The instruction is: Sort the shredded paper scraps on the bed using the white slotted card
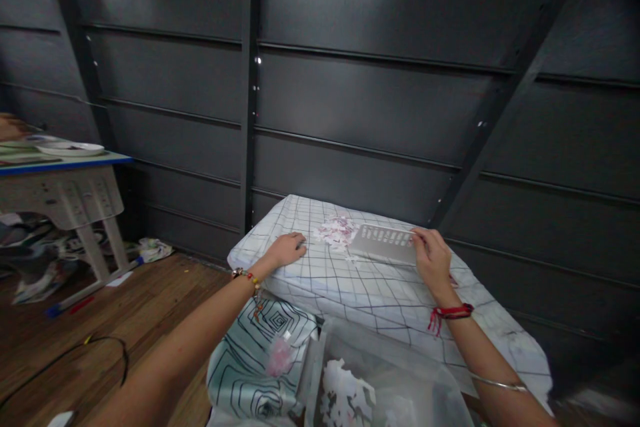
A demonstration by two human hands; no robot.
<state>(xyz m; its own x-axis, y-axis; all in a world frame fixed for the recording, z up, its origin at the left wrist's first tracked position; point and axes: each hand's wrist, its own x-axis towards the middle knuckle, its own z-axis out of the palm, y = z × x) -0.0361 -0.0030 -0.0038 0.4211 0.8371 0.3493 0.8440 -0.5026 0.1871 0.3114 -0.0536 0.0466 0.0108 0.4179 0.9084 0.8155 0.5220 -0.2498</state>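
Note:
My right hand [433, 260] grips the right end of a pale, slotted plastic basket [383, 245], thumb and fingers closed on its edge. The basket is tilted over a table with a white checked cloth [330, 290]. By its left end lies a loose pile of white and pinkish paper scraps [336, 231]. Left of the pile, my left hand [287, 249] rests on the cloth, its fingers a little bent and holding nothing. Below, near me, a translucent plastic bin [393, 340] contains white cut-out paper pieces [345, 393].
Beside the bin, a blue-green patterned cloth [245, 353] carries a small clear bag with pink contents [280, 355]. A desk [65, 163] with a white plate [70, 148] stands at left. A black cable [100, 339] crosses the wooden floor. Dark panelled wall [350, 93] rises behind.

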